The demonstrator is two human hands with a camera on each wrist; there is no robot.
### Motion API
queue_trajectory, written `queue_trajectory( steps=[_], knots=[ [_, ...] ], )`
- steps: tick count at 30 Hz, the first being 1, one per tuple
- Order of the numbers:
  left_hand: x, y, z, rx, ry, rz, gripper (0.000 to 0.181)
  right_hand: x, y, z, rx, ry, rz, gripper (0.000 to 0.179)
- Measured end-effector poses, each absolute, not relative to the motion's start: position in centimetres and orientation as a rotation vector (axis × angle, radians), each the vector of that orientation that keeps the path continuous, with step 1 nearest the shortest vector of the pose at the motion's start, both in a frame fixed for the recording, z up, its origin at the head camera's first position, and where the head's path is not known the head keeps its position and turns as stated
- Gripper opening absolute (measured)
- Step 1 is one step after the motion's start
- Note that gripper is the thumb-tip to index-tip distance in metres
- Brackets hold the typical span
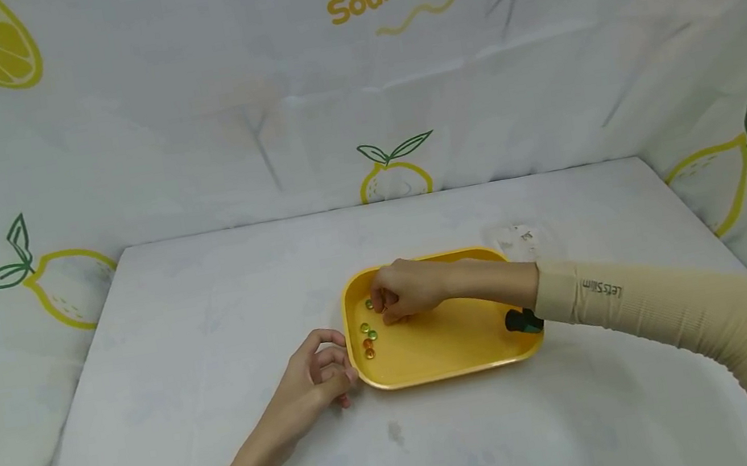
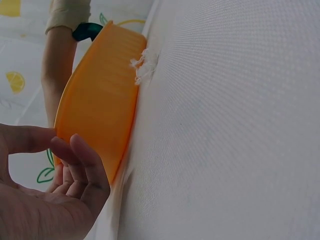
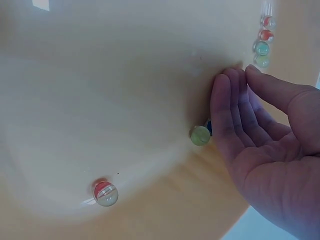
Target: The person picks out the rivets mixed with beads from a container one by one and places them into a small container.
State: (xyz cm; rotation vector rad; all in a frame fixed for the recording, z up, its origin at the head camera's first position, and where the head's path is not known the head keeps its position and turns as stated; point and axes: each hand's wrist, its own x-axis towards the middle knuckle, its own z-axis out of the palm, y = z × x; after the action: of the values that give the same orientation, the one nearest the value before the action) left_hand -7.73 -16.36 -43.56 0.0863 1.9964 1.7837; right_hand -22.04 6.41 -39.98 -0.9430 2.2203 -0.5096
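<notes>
A shallow yellow tray (image 1: 457,342) holds several glass marbles. My right hand (image 1: 412,288) reaches into its left part, fingertips lowered and drawn together with the thumb. In the right wrist view, the thumb tip meets the fingers beside a row of orange and green marbles (image 3: 262,48); whether a marble is between them is hidden. A green marble (image 3: 201,135) lies by the fingers, with a blue one partly behind them. A red-and-clear marble (image 3: 106,194) lies farther off. My left hand (image 1: 315,372), fingers loosely bent, touches the tray's left end from outside.
The tray stands on a white-covered table (image 1: 213,332). Behind its right end lies a clear plastic piece (image 1: 521,238) with dark marks. A dark green-black band (image 1: 523,321) hangs by the right wrist over the tray. Lemon-printed cloth (image 1: 217,127) hangs behind the table.
</notes>
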Motion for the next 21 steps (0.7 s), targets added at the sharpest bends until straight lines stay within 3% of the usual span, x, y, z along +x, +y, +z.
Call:
queue_trajectory(
  steps=[12, 21],
  knots=[
    [-7.72, -16.35, -43.55, 0.080, 1.999, 1.779, 0.049, -21.68, 6.54, -39.57, -0.967, 2.233, -0.483, 0.006],
    [-7.70, -16.36, -43.56, 0.080, 2.003, 1.777, 0.049, -21.76, 5.99, -39.87, -1.016, 2.272, -0.440, 0.011]
  ],
)
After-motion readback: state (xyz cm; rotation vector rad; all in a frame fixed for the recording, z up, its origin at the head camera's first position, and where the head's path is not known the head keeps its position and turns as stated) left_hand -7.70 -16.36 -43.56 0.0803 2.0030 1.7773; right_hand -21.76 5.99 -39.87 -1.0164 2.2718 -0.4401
